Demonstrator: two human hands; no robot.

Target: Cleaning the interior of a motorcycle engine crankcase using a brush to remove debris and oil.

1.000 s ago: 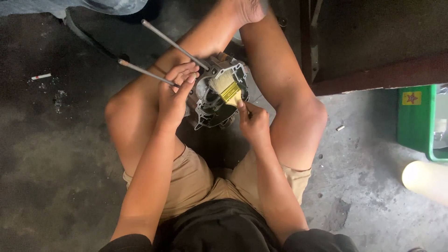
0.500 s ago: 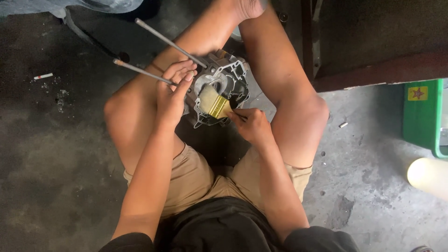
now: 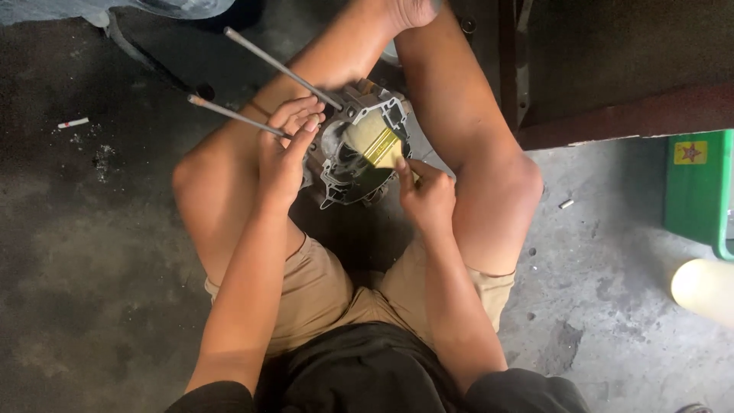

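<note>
Grip, right hand: fingers closed on a folded yellow abrasive sheet, pressed into the open face of the grey metal engine casing. Grip, left hand: fingers curled together against the casing's left rim, at the foot of the nearer rod.

Casing: held between the person's bare knees, above the concrete floor, open face turned up toward the camera.

Rods: two long metal studs run from the casing's left side up and away to the left; this is the long axis of the assembly.

Key relation: the sheet lies up and to the left of the right hand, inside the casing's hollow; the right hand is the nearer to it, the left hand just beside the casing on its far side from the right.

Surroundings: green crate and pale rounded object, both well apart to the casing's right.

Change from half a second ago: the sheet sits higher in the casing, toward its upper rim; the left hand's hold is unchanged.
</note>
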